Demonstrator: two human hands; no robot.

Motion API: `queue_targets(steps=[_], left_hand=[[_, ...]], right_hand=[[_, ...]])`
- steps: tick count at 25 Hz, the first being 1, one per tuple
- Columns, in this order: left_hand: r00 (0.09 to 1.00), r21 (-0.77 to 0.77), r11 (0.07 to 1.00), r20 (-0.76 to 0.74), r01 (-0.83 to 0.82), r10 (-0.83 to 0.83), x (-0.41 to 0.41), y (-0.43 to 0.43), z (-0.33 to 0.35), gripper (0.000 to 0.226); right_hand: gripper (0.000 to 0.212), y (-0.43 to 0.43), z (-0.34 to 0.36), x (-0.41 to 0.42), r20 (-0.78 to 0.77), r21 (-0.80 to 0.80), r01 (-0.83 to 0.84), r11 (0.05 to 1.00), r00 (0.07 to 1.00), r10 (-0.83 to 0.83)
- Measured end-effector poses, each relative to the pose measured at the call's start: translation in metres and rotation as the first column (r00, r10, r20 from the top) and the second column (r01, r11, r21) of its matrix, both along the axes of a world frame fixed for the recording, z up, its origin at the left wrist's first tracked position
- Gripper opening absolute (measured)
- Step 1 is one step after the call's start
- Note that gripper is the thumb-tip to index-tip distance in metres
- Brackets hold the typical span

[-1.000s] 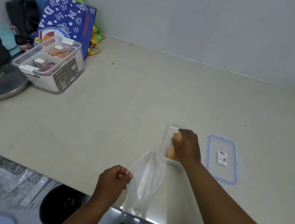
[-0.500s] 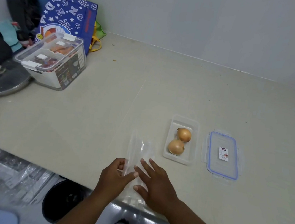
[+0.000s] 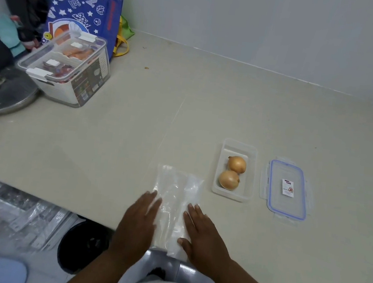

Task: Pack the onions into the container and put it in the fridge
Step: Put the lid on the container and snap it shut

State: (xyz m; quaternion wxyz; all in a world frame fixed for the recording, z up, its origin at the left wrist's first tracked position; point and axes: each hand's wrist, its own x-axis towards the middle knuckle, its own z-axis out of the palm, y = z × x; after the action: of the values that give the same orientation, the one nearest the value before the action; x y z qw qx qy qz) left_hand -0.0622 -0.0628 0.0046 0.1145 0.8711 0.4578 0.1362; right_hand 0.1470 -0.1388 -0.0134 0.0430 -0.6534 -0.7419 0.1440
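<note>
Two brown onions [image 3: 233,171] lie in a small clear rectangular container [image 3: 250,172] on the beige counter. Its blue-rimmed lid [image 3: 287,200] rests flat just to the right, apart from it. An empty clear plastic bag [image 3: 175,194] lies flat on the counter near the front edge, left of the container. My left hand [image 3: 139,220] lies flat on the bag's left side. My right hand [image 3: 204,233] lies flat along its right side. Both hands have straight fingers and grip nothing.
A larger lidded storage box [image 3: 67,68] with food stands at the back left, in front of a blue printed bag [image 3: 86,9]. A round metal lid [image 3: 3,95] sits at the far left. A black bin [image 3: 81,243] stands below the counter edge.
My right hand left the onions in the container and came back to the bag. My left hand let go of the raised bag; it now lies flat under both palms.
</note>
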Motion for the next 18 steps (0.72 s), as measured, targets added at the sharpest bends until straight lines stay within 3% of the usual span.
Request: queue_targets(steps=[2,5,10,18], left_hand=[[0.982,-0.033,0.992,-0.142,0.121,-0.125,0.005,-0.012,-0.006,0.058],[0.941,-0.111,0.991,-0.320,0.076,-0.108,0.004,-0.015,-0.019,0.059],[0.908,-0.130,0.981,-0.377,0.144,-0.183,0.004,0.035,-0.030,0.062],[0.886,-0.246,0.962,-0.412,0.117,-0.213,0.025,0.148,-0.034,0.068]], right_hand=[[0.067,0.001,-0.003,-0.004,0.056,-0.080,0.009,0.997,0.998,-0.005],[0.074,0.006,-0.006,-0.008,0.098,-0.147,-0.004,0.989,0.995,0.019],[0.079,0.045,-0.007,-0.007,0.078,-0.192,0.043,0.980,0.997,-0.028],[0.081,0.161,-0.002,0.006,0.188,-0.291,0.109,0.950,0.981,-0.054]])
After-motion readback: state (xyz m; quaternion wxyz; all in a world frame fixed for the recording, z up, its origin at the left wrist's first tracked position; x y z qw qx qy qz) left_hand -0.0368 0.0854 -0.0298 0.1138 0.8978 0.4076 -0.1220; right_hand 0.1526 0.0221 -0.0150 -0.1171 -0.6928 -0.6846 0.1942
